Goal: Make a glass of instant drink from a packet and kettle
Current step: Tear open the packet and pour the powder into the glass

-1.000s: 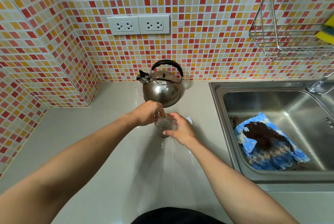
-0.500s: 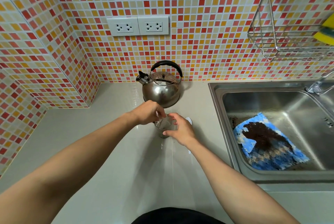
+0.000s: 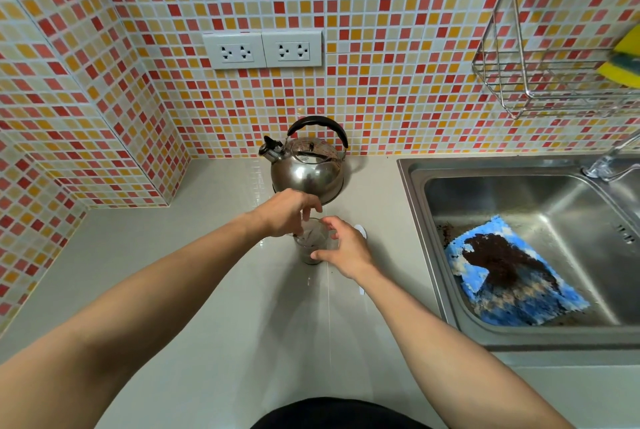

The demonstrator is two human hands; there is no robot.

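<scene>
A clear glass (image 3: 311, 241) was seen standing on the grey counter (image 3: 194, 290), just in front of the steel kettle (image 3: 306, 172), which stood upright against the tiled wall. Some dark matter was noted low in the glass. The left hand (image 3: 285, 212) was held above the glass rim, fingers bunched downward over the opening; whether anything was pinched between them could not be told. The right hand (image 3: 346, 248) was curved around the glass's right side, fingers apart, thumb tip at the lower wall. A small white object (image 3: 361, 230) lay on the counter, partly hidden behind the right hand. In the sink (image 3: 415, 193) to the right, a blue cloth (image 3: 512, 297) stained dark brown was recorded.
</scene>
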